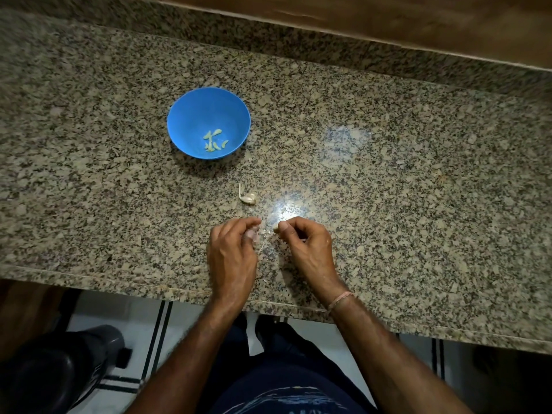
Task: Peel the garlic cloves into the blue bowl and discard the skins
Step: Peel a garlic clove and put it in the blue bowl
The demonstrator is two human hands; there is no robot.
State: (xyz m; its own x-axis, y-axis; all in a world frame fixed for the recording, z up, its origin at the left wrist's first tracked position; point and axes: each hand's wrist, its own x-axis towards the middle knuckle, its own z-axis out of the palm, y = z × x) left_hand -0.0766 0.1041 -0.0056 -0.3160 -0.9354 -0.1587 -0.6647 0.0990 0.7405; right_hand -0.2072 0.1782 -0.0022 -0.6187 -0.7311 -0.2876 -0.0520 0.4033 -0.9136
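A garlic clove point(275, 229) is being pinched between the thumb and forefinger of the right hand point(304, 246), over the granite countertop point(388, 174) near its front edge. Just beside it, the left hand point(231, 255) is gripping papery garlic skins point(254, 234) in curled fingers. An unpeeled garlic piece point(248, 198) is lying just beyond the hands, and peeled cloves point(213, 140) are resting in the blue bowl point(182, 106) farther back left.
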